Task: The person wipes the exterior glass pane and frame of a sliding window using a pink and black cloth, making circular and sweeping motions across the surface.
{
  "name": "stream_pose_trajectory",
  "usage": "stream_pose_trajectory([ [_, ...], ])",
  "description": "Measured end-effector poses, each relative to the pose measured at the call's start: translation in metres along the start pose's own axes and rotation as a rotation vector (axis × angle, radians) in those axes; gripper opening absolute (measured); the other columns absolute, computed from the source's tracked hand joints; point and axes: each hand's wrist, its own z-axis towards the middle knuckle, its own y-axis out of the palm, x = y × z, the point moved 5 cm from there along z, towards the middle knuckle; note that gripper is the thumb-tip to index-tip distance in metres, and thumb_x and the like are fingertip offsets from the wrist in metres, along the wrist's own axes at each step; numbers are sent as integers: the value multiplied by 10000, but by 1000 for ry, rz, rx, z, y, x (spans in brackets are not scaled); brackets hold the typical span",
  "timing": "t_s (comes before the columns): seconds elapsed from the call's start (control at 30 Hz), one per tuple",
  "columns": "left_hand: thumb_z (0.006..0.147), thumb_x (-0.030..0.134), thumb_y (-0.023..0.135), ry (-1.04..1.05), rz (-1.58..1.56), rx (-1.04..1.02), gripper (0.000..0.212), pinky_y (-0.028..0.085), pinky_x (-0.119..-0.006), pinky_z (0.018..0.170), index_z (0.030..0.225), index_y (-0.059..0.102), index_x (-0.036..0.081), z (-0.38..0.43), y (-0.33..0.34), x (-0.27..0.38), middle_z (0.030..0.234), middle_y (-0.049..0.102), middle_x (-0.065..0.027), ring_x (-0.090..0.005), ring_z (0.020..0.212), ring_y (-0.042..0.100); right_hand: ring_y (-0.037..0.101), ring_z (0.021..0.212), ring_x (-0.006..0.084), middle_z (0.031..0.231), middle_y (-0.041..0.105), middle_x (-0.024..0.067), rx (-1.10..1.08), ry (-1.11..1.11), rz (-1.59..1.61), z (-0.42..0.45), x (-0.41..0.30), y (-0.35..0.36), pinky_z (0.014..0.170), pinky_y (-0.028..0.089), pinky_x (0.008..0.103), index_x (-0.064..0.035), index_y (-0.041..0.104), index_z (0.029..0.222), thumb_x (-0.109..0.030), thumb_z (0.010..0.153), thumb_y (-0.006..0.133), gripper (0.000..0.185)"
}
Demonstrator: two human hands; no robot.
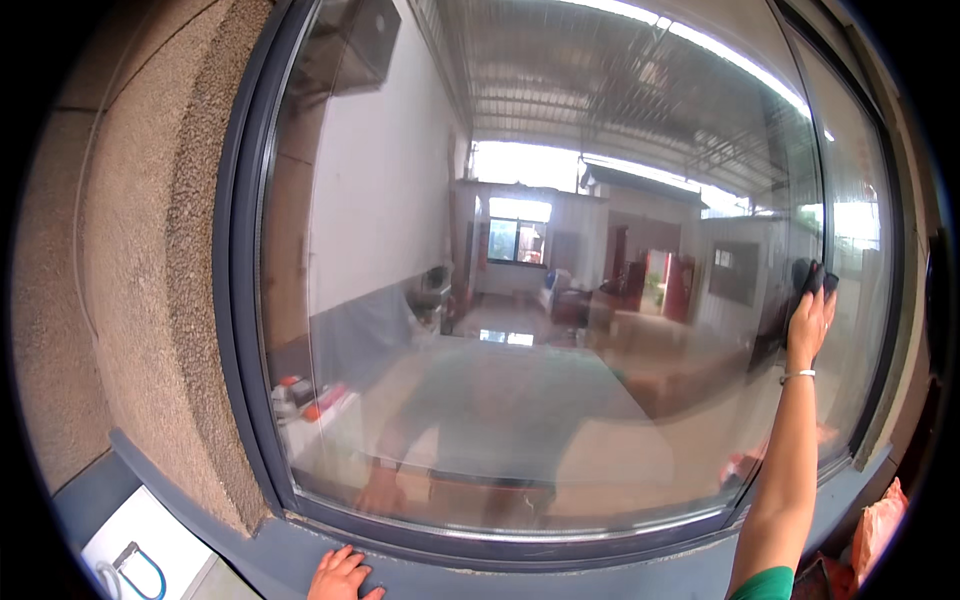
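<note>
My right hand [809,326] presses a dark cloth [817,279] to the right side of a large glass window pane [525,420], by the upright dark frame bar [826,225]. The arm is stretched out, with a light band at the wrist and a green sleeve. My left hand [341,576] is flat on the grey window sill [465,581], fingers spread and holding nothing. The glass mirrors a person leaning forward and a roofed yard; reflections make it hard to tell what lies behind the pane.
A rough pebbled wall edge [214,315] borders the dark window frame [244,225] on the left. At lower left, a white board or box [161,536] bears a blue curved shape. An orange-pink bag [879,525] is at lower right.
</note>
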Motion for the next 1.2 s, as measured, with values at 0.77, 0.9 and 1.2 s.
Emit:
stream_pose_trajectory([
  [0.77, 820, 382, 550, 157, -110, -39, 441, 244, -494, 1056, 992, 624, -17, 0, -1, 3, 1234, 514, -206, -341, 1252, 368, 404, 1237, 302, 1340, 408, 191, -173, -932, 875, -335, -610, -211, 1036, 298, 429, 45, 532, 1174, -180, 775, 564, 459],
  [0.9, 812, 365, 557, 96, -91, -92, 403, 243, -494, 1059, 952, 635, -5, 1, -2, 2, 1230, 520, -202, -338, 1249, 378, 402, 1244, 269, 1345, 416, 155, -193, -1025, 855, -328, -560, -203, 1043, 289, 412, 7, 549, 1171, -172, 778, 560, 432],
  [1.2, 814, 349, 538, 6, 61, -60, 373, 254, -459, 1063, 942, 650, 17, -2, 0, 1, 1256, 516, -174, -318, 1254, 382, 371, 1251, 359, 1357, 380, 218, -136, -606, 492, -171, -325, -127, 1035, 252, 499, -15, 525, 1175, -178, 682, 650, 534],
])
